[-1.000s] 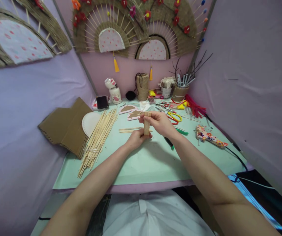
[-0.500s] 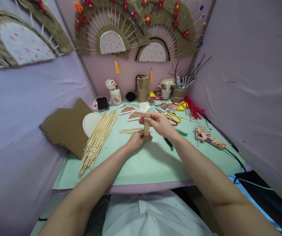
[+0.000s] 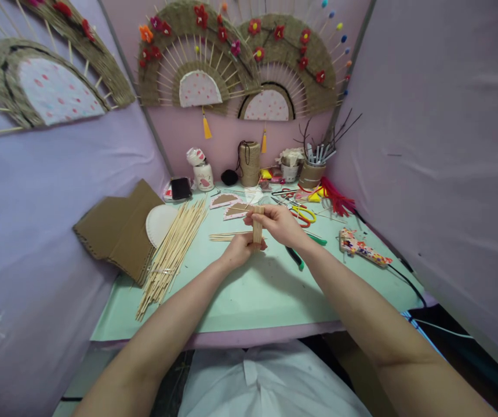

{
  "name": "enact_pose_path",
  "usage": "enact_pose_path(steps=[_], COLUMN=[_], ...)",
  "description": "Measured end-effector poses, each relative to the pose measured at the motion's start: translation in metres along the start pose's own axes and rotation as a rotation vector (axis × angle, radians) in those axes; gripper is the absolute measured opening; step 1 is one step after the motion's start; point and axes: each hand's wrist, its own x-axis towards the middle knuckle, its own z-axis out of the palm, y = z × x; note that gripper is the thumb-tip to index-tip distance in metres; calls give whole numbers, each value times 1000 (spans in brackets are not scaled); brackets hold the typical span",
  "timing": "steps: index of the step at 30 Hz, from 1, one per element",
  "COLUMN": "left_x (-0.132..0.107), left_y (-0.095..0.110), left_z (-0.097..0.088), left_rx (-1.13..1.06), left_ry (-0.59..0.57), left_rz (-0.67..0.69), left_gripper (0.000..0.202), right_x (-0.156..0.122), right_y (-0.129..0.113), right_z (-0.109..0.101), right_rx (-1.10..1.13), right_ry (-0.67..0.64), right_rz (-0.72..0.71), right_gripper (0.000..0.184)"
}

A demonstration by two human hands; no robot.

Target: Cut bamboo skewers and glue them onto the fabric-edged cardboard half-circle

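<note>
Over the middle of the table, a narrow tan bundle of short sticks [image 3: 257,227] stands upright between my two hands. My left hand [image 3: 240,250] grips its lower end, fingers closed around it. Near the top, my right hand [image 3: 280,223] pinches the same bundle, and a thin stick [image 3: 237,209] points left from those fingers. Several cut sticks [image 3: 225,237] lie on the table just behind my left hand. Two half-round cardboard pieces [image 3: 235,211] with spotted edges lie beyond the hands. Green-handled pliers [image 3: 295,258] rest partly behind my right forearm.
A pile of long bamboo sticks [image 3: 173,255] lies left, beside a white disc [image 3: 158,225] and folded cardboard [image 3: 116,229]. Yellow-handled scissors [image 3: 304,214], a twine spool [image 3: 249,164] and a twig-filled pot [image 3: 312,174] stand behind. A patterned glue gun [image 3: 364,248] with a cable lies right.
The whole view has shifted slightly, with the wall fans sitting lower in the picture. Both hands keep their hold on the bundle, nearly unmoved.
</note>
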Motion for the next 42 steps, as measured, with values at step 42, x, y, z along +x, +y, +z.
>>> enact_pose_path(steps=[42], left_x=[10], left_y=[31], left_z=[6], left_rx=[-316], left_ry=[177], left_rz=[22], left_gripper=[34], right_x=[-1], right_y=[-13], right_z=[0], right_rx=[-33], right_ry=[11], right_rz=[53], right_gripper=[26])
